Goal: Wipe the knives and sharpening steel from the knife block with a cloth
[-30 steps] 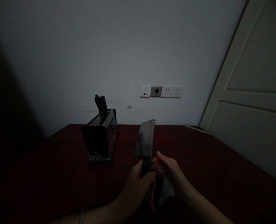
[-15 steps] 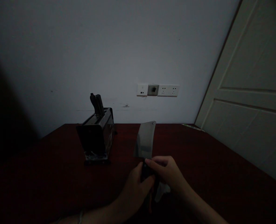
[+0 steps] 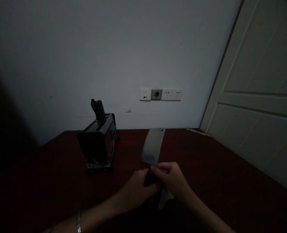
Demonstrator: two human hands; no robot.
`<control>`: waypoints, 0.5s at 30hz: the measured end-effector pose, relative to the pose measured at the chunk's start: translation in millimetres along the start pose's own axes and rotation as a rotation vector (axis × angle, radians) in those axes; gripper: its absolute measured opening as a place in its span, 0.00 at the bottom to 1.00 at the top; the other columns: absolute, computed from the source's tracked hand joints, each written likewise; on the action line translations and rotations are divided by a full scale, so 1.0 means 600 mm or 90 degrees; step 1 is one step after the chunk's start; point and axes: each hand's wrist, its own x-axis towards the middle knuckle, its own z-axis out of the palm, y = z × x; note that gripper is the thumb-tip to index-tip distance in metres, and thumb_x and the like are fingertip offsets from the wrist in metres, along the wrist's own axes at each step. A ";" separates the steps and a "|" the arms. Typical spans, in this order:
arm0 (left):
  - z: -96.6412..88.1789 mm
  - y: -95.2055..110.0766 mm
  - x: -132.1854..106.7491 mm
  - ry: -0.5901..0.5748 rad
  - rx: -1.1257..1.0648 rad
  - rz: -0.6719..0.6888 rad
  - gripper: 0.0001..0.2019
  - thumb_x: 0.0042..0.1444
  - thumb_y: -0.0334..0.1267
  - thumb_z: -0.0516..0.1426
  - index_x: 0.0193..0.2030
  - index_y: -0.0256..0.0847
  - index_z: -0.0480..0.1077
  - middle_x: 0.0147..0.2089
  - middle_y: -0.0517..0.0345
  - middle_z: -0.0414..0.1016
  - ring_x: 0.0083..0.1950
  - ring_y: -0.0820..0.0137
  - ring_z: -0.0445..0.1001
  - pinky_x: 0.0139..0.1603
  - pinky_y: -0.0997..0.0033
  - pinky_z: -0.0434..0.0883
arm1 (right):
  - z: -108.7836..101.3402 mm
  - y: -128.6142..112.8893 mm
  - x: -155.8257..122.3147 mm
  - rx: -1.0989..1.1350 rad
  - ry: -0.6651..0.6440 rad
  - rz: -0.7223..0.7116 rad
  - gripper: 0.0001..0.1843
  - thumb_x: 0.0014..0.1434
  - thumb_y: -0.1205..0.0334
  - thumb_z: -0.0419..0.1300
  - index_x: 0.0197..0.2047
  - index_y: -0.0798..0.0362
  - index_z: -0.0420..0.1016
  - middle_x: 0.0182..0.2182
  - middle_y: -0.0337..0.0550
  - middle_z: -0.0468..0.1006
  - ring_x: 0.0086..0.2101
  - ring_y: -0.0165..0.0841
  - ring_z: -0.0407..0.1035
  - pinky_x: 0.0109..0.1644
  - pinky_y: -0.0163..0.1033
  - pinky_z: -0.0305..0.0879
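A cleaver [image 3: 153, 146] stands nearly upright in front of me, its broad blade pointing away, with a small hole near the far corner. My left hand [image 3: 139, 189] is closed around its dark handle [image 3: 151, 178]. At the blade's base, the thumb and fingers of my right hand [image 3: 173, 176] pinch in against the top of the handle. A crumpled white tissue or cloth [image 3: 165, 198] hangs from beneath my right hand, apparently gripped in its fingers and against the handle. The lower handle is lost in shadow.
A dark knife block [image 3: 97, 147] stands on the reddish-brown table [image 3: 196, 161] to the left, with black-handled knives [image 3: 98, 110] in its slots. Behind the table is a wall with sockets [image 3: 167, 94]. A pale panelled door [image 3: 259, 129] borders the right side.
The cleaver's blade has tilted slightly to the right and turned a little. My left wrist has shifted left and up. The tissue has moved slightly with my right hand.
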 end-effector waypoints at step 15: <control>0.016 -0.002 -0.021 0.123 -0.204 -0.024 0.11 0.54 0.37 0.51 0.44 0.36 0.62 0.39 0.54 0.70 0.38 0.70 0.69 0.38 0.72 0.64 | 0.013 -0.016 0.002 0.021 -0.076 -0.002 0.20 0.46 0.46 0.60 0.25 0.57 0.73 0.15 0.33 0.66 0.13 0.22 0.56 0.11 0.27 0.52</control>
